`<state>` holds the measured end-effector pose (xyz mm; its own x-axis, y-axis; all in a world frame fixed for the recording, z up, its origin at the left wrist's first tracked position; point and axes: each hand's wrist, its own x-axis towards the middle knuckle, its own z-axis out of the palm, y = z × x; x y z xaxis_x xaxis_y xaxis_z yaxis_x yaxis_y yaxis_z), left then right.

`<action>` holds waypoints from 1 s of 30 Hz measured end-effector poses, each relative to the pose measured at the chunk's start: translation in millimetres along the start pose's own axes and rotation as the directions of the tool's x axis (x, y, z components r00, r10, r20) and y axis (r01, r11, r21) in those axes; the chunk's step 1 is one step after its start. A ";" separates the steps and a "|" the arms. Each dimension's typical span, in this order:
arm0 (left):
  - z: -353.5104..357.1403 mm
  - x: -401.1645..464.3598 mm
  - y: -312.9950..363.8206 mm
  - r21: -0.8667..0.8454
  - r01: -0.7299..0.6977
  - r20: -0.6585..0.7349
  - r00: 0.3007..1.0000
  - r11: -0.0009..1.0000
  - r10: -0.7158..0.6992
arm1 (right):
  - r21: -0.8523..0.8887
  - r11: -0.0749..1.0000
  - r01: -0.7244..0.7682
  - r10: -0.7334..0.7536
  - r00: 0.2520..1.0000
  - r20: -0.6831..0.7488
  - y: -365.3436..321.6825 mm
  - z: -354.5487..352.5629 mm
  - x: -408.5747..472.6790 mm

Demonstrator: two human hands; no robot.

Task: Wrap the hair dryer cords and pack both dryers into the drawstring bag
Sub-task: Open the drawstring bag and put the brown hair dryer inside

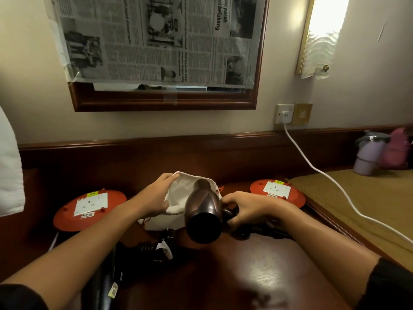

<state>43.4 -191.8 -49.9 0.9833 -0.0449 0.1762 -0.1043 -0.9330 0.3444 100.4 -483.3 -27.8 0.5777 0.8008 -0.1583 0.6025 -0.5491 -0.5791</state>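
A dark wooden desk is spread beneath both hands. Two orange extension reels are set outward of the hands, one beyond the left, one beyond the right. The white drawstring bag is held open at its rim by the left hand, fingers curled on the cloth. The bronze hair dryer is gripped by its handle in the right hand, its nose at the bag's mouth. A black dryer is lain below the left forearm.

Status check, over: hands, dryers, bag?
Left hand holds white drawstring bag open. Right hand grips bronze dryer handle, nozzle entering bag. Black dryer still on desk, unpacked.
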 end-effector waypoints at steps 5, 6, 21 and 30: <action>-6.9 -9.9 0.7 -0.077 -0.155 -0.013 0.988 0.985 0.154 | 0.087 0.988 -0.130 0.128 0.992 0.020 -18.2 10.5 13.0; -6.6 -13.2 3.3 -0.092 -0.180 -0.013 0.984 0.979 0.179 | 0.077 0.985 -0.156 0.156 0.988 0.007 -18.8 13.8 16.1; 29.6 -27.8 24.7 -0.100 -0.216 0.005 0.976 0.971 0.217 | 0.137 0.817 -0.560 0.576 0.783 -0.236 -31.6 67.0 65.8; 51.3 -36.7 11.2 -0.063 -0.098 0.032 0.994 0.993 0.101 | 0.210 0.824 -0.526 0.566 0.766 -0.305 -22.4 96.7 81.9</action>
<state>13.8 -218.9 -99.8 0.9721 -0.1500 0.1804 -0.2098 -0.8998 0.3825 80.9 -382.2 -105.2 0.9516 0.2291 -0.2049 0.0771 -0.8232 -0.5625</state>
